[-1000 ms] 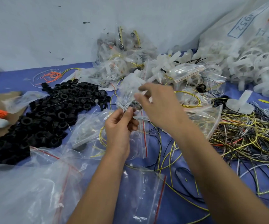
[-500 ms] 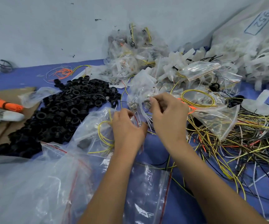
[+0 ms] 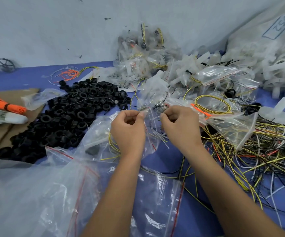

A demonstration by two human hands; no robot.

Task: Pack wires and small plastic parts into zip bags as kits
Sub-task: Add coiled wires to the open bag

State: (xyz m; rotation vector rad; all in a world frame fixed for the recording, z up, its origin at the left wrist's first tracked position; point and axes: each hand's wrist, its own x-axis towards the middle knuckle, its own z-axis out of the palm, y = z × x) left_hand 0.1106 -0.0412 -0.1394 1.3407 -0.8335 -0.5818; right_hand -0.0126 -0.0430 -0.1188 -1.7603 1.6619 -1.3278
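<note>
Centrally, a person's left hand [image 3: 128, 130] and right hand [image 3: 181, 124] work together over a blue surface [image 3: 165, 161], each pinching an edge of a small clear zip bag [image 3: 149, 106] held between them just above the surface. The left hand's grip is closed, thumb and curled fingers nipping the bag's near edge; the right hand's grip is likewise closed on the bag's other side, where thin white and black wires [image 3: 160, 139] trail down out of it between the two wrists. To the left lies a heap of black plastic rings [image 3: 66, 117], partly on brown cardboard [image 3: 3, 139], with a bundle of orange wires [image 3: 3, 104] beside it at the frame's edge. Empty zip bags with red seal lines [image 3: 157, 202] spread across the near surface under the forearms. At right, a tangle of loose yellow, black and white wires [image 3: 258, 151] covers the surface, touching a filled bag holding a yellow wire coil [image 3: 213, 105]. Behind the hands, against a grey wall [image 3: 52, 28], rises a pile of packed bags [image 3: 143, 62] and white plastic parts [image 3: 266, 65].
</note>
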